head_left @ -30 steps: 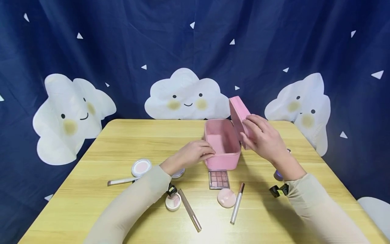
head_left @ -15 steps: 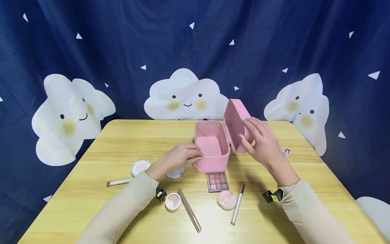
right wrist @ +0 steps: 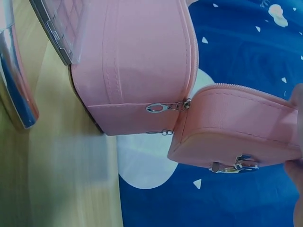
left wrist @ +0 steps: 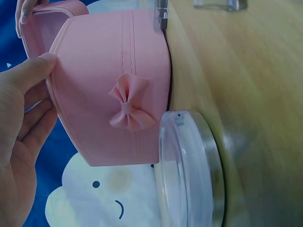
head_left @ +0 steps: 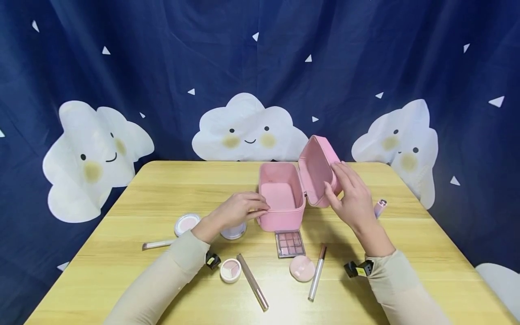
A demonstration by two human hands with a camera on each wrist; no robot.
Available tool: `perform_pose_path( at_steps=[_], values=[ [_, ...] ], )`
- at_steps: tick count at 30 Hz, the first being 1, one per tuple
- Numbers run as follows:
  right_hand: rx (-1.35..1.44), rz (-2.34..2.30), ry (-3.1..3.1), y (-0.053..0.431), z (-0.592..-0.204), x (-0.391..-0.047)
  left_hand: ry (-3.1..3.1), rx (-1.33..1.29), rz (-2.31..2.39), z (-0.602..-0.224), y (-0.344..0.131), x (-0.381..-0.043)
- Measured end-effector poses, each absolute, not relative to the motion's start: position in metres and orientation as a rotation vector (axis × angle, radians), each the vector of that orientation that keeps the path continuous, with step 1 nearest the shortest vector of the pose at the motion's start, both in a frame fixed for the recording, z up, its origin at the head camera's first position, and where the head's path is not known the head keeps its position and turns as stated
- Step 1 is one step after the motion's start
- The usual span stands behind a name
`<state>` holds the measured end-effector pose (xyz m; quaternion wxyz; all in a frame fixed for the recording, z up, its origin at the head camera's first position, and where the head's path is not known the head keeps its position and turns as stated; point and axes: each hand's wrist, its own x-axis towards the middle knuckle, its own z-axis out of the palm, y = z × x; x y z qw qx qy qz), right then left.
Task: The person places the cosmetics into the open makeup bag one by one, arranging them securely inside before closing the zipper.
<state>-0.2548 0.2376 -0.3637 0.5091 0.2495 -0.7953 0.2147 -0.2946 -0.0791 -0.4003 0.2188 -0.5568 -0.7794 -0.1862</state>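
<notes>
A pink zip-up makeup case stands on the table with its lid raised and tilted to the right; no items show inside. My left hand pinches the case's near left rim, thumb against the outside wall in the left wrist view. A bow decorates that wall. With my right hand I hold the lid's outer edge between thumb and fingers. In the right wrist view, metal zipper pulls hang by the hinge side. Close in front of the case lies an eyeshadow palette.
Around lie a powder puff, a silver tube with brown cap, a bronze tube, a three-colour pot, a round compact, a brush and a pink tube. Another round clear-lidded compact sits near my left hand.
The case has shifted left and slightly nearer with my left hand on its rim. Its lid has swung wider open to the right under my right hand.
</notes>
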Motion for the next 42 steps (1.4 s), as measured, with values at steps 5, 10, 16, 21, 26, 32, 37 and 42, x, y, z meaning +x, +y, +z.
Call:
perform_pose_path(
  at_steps=[5,10,16,21,26,32,37,42],
  values=[
    [0.565,0.516,-1.923,0.24,-0.366,-0.253,-2.201,-1.535,-0.429,-0.396,-0.085,-0.294],
    [0.541,0.517,-1.937,0.244,-0.366,-0.252,-2.253,-1.489,-0.406,-0.387,-0.097,-0.293],
    [0.535,0.519,-1.943,0.249,-0.365,-0.252,-2.379,-1.418,-0.411,-0.382,-0.117,-0.294],
    [0.524,0.531,-1.948,0.251,-0.366,-0.252,-2.556,-1.353,-0.409,-0.385,-0.131,-0.295],
    [0.533,0.554,-1.954,0.251,-0.367,-0.253,-2.712,-1.375,-0.364,-0.393,-0.142,-0.293],
    [0.542,0.562,-1.948,0.25,-0.368,-0.254,-2.871,-1.418,-0.35,-0.405,-0.147,-0.291],
    [0.543,0.568,-1.947,0.25,-0.367,-0.254,-2.898,-1.457,-0.322,-0.415,-0.145,-0.291],
    [0.535,0.568,-1.974,0.25,-0.367,-0.253,-2.909,-1.475,-0.314,-0.423,-0.145,-0.292]
  ],
)
